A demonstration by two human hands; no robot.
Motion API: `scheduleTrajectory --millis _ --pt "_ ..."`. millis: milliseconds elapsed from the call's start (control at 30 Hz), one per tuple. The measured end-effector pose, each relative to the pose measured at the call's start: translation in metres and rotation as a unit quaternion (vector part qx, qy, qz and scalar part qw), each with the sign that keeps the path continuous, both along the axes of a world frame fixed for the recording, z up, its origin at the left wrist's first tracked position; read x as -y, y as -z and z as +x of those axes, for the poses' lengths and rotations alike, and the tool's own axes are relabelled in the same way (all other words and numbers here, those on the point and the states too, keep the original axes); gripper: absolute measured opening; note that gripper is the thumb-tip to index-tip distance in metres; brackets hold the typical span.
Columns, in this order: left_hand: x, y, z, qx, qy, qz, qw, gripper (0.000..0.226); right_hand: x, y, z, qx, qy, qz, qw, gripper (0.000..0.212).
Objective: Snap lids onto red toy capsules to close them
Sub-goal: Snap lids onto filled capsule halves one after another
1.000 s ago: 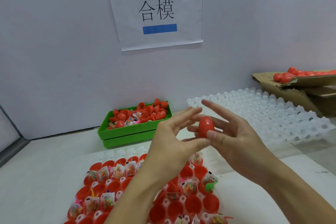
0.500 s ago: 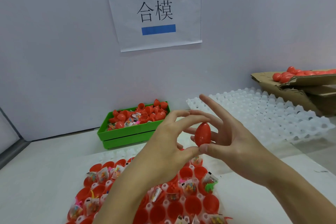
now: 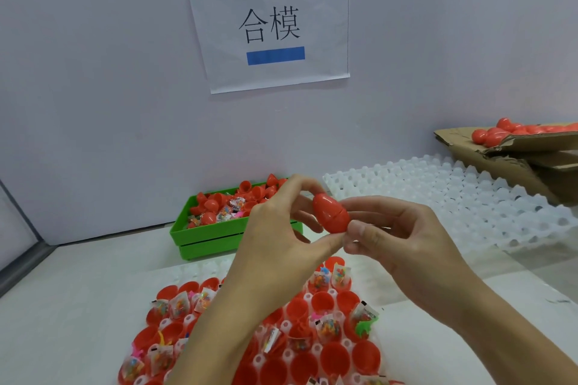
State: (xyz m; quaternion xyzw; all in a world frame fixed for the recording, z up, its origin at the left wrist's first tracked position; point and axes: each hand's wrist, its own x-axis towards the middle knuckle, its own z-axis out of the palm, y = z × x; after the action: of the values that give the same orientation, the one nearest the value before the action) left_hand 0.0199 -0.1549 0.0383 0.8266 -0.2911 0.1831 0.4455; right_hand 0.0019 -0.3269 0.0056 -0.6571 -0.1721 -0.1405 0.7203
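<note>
Head view: glossy red egg-shaped capsule, seam visible, tilted, pinched between left hand and right hand fingers.

The capsule held up is plain glossy red. Below it, open red capsule halves sit in a white tray, many holding clear packets with multicoloured toys. The bin is bright green, filled with red pieces. The egg-crate tray is translucent white. The cardboard box is brown. The wall sign is white with black characters and blue tape strips.
</note>
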Motion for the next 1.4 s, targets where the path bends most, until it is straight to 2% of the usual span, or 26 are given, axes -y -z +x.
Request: scheduleTrajectory --millis 167,333,500,667,767,867,967,1067,1133,1267,1400 --pt "-0.009 -0.011 -0.001 -0.022 0.046 -0.006 0.999 0.041 -0.003 -0.003 -0.002 0.01 -0.007 0.024 1.0 0.025" --pt "-0.008 -0.008 -0.002 -0.008 0.032 0.003 0.999 0.045 -0.003 -0.005 -0.005 -0.006 -0.018 0.044 0.999 0.017" --pt "-0.006 -0.004 0.0 0.011 0.044 0.018 0.999 0.035 -0.006 -0.007 -0.006 0.001 0.012 0.008 1.0 0.023" --pt "-0.009 -0.003 0.004 -0.084 0.098 -0.072 0.989 0.028 -0.001 -0.002 -0.003 -0.019 0.008 0.056 0.998 0.024" --pt "-0.009 -0.002 0.005 -0.094 0.104 -0.083 0.987 0.03 0.0 -0.001 -0.001 -0.025 0.002 0.053 0.998 0.025" --pt "-0.01 -0.001 0.005 -0.092 0.087 -0.067 0.99 0.031 -0.001 -0.001 -0.001 -0.028 0.001 0.048 0.998 0.024" --pt "-0.012 0.001 0.007 -0.078 0.048 -0.002 0.996 0.026 -0.004 0.001 -0.002 -0.024 0.028 0.003 0.999 0.017" --pt "-0.011 0.002 0.006 -0.064 0.036 0.042 0.996 0.024 -0.011 0.006 0.0 -0.036 0.05 -0.033 0.998 0.022" --pt "-0.012 0.004 0.006 -0.07 0.033 0.032 0.996 0.022 -0.018 0.008 0.002 -0.055 0.049 -0.024 0.997 0.023" --pt "-0.021 0.012 0.021 -0.093 -0.041 -0.004 0.995 0.029 -0.038 0.007 0.018 -0.081 0.068 -0.009 0.994 0.016" --pt "-0.05 0.0 0.06 -0.157 -0.077 -0.082 0.981 0.009 -0.075 -0.005 0.058 -0.083 0.07 0.002 0.994 0.009"
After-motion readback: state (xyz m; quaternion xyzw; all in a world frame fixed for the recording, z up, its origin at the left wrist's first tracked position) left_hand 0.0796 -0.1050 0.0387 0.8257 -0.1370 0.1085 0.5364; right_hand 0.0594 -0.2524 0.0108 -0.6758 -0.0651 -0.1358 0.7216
